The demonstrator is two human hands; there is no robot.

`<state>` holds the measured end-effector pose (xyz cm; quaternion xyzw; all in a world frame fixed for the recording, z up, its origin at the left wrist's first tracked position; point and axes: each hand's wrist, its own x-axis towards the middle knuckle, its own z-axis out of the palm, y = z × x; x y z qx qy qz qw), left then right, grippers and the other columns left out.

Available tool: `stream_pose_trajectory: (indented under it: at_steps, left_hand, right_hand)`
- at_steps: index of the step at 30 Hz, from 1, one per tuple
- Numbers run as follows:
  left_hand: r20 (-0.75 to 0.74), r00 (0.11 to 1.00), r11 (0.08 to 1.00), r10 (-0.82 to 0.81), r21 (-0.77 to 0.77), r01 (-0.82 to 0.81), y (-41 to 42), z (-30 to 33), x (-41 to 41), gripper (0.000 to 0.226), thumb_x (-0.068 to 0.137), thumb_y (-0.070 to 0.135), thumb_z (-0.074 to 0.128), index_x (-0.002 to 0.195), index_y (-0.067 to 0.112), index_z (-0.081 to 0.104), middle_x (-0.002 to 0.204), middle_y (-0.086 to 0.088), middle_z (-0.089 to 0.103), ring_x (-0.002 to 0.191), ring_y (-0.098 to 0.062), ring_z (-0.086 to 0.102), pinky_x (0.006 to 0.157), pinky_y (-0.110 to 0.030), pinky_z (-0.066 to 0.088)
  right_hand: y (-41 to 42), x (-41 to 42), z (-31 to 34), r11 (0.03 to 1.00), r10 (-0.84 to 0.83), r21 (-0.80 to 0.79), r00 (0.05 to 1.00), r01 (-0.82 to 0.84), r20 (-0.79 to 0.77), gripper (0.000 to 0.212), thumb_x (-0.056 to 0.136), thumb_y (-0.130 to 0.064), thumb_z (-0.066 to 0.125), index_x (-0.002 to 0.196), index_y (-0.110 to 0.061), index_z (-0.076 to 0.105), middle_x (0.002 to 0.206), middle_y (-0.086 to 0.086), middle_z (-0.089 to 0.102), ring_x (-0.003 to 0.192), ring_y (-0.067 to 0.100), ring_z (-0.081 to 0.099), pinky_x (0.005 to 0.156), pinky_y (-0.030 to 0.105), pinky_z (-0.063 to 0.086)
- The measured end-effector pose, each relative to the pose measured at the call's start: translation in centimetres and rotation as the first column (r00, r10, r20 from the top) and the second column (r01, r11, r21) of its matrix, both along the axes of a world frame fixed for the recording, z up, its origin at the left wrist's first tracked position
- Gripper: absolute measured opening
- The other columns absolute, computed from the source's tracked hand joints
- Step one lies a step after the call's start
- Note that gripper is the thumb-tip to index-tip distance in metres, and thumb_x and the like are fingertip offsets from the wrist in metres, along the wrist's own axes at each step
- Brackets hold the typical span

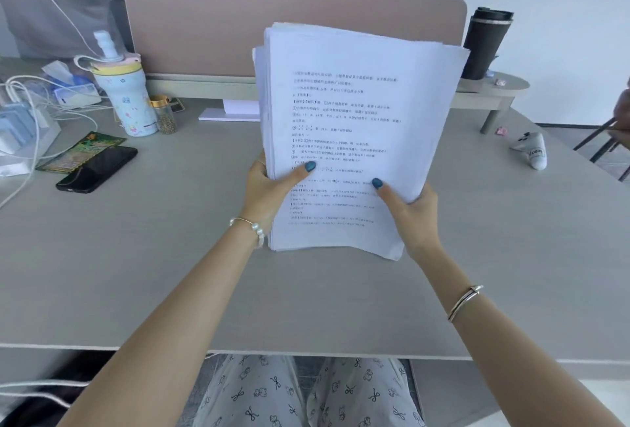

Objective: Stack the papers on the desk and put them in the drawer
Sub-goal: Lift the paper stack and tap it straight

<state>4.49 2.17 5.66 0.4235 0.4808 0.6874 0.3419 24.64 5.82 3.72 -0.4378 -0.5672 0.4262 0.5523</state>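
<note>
A thick stack of white printed papers (354, 113) stands upright above the middle of the grey desk (136, 256), lifted off its surface, its top edges slightly uneven. My left hand (269, 191) grips the stack's lower left edge with the thumb across the front sheet. My right hand (412, 211) grips the lower right edge the same way. No drawer is visible.
At the left are a black phone (97, 169), a green packet (81, 152), a pastel tumbler (126, 95), a small jar (165, 114), cables and a charger (20, 126). A pink divider (204, 31), a black mug (485, 43) and a white object (531, 150) lie beyond. Other people sit behind.
</note>
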Motion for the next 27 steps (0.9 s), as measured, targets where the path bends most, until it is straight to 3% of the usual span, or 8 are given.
stream_pose_trajectory:
  at_steps: [3, 5, 7, 10, 16, 21, 24, 27]
  left_hand:
    - [-0.024, 0.998, 0.997, -0.053, -0.063, 0.052, -0.4, -0.4, -1.0, 0.017, 0.07, 0.011, 0.076, 0.081, 0.022, 0.07, 0.071, 0.019, 0.074, 0.074, -0.001, 0.069, 0.064, -0.017, 0.054]
    - [-0.03, 0.996, 0.993, -0.086, -0.084, 0.083, -0.8, -0.8, -1.1, 0.018, 0.069, 0.013, 0.077, 0.083, 0.022, 0.071, 0.075, 0.017, 0.075, 0.078, -0.003, 0.07, 0.067, -0.018, 0.055]
    - [0.0, 0.997, 0.991, -0.082, -0.106, 0.081, -1.1, -1.3, -0.5, 0.02, 0.067, 0.019, 0.079, 0.085, 0.024, 0.072, 0.083, 0.013, 0.075, 0.088, -0.01, 0.07, 0.076, -0.026, 0.057]
    - [0.048, 0.998, 0.994, -0.043, -0.098, 0.048, -1.6, -1.3, 0.6, 0.006, 0.075, 0.024, 0.072, 0.08, 0.027, 0.071, 0.082, 0.015, 0.074, 0.091, -0.013, 0.069, 0.082, -0.032, 0.054]
    - [-0.002, 0.999, 0.997, -0.043, -0.065, 0.043, -3.0, -0.7, 3.4, 0.006, 0.078, 0.035, 0.067, 0.082, 0.031, 0.07, 0.087, 0.015, 0.072, 0.09, -0.01, 0.068, 0.084, -0.032, 0.053]
    - [0.038, 0.991, 0.991, -0.128, -0.024, 0.129, -4.5, 0.1, 7.7, 0.015, 0.084, 0.028, 0.063, 0.098, 0.024, 0.066, 0.095, 0.009, 0.07, 0.087, -0.004, 0.068, 0.076, -0.021, 0.055]
    - [0.059, 0.985, 0.986, -0.164, -0.031, 0.166, -5.3, 0.0, 11.2, 0.029, 0.083, 0.03, 0.063, 0.107, 0.014, 0.066, 0.105, -0.001, 0.071, 0.098, -0.013, 0.067, 0.084, -0.029, 0.055]
    - [0.073, 0.973, 0.973, -0.219, -0.051, 0.223, -6.2, -0.4, 15.2, 0.03, 0.083, 0.03, 0.064, 0.108, 0.014, 0.065, 0.109, -0.003, 0.069, 0.104, -0.016, 0.065, 0.09, -0.033, 0.052]
  right_hand:
    - [0.0, 0.3, -0.2, 1.0, 0.014, -0.002, 1.0, -0.014, 0.024, 0.02, 0.076, -0.025, 0.075, 0.092, -0.023, 0.064, 0.096, -0.006, 0.07, 0.091, 0.015, 0.067, 0.082, 0.042, 0.056]
    - [-0.2, 0.3, -0.5, 1.0, 0.006, 0.011, 0.998, -0.007, 0.062, 0.026, 0.077, -0.029, 0.074, 0.098, -0.021, 0.062, 0.101, -0.006, 0.068, 0.095, 0.015, 0.066, 0.082, 0.039, 0.056]
    - [-0.9, 0.0, -0.6, 0.999, -0.017, 0.052, 0.997, 0.014, 0.073, 0.029, 0.082, -0.031, 0.068, 0.108, -0.024, 0.057, 0.104, -0.013, 0.065, 0.097, 0.003, 0.062, 0.079, 0.026, 0.052]
    - [-1.7, 0.2, -0.7, 0.997, -0.021, 0.079, 0.998, 0.016, 0.066, 0.024, 0.091, -0.031, 0.056, 0.114, -0.023, 0.053, 0.103, -0.019, 0.062, 0.092, -0.012, 0.059, 0.074, 0.013, 0.047]
    - [-3.7, 3.1, -0.3, 0.994, -0.052, 0.097, 0.996, 0.044, 0.076, 0.025, 0.092, -0.031, 0.055, 0.116, -0.025, 0.053, 0.102, -0.021, 0.061, 0.089, -0.014, 0.059, 0.07, 0.006, 0.046]
    - [-5.6, 8.0, 1.2, 0.989, -0.115, 0.106, 0.991, 0.107, 0.064, 0.019, 0.092, -0.025, 0.053, 0.11, -0.02, 0.056, 0.1, -0.014, 0.064, 0.088, -0.005, 0.061, 0.073, 0.016, 0.046]
    - [-7.4, 11.8, 1.7, 0.981, -0.166, 0.116, 0.981, 0.154, 0.1, 0.018, 0.093, -0.025, 0.048, 0.109, -0.022, 0.056, 0.101, -0.011, 0.064, 0.092, 0.002, 0.061, 0.077, 0.021, 0.047]
    - [-9.6, 15.9, 1.8, 0.974, -0.217, 0.096, 0.968, 0.205, 0.128, 0.016, 0.092, -0.029, 0.044, 0.102, -0.037, 0.054, 0.104, -0.013, 0.063, 0.101, 0.011, 0.059, 0.086, 0.03, 0.047]
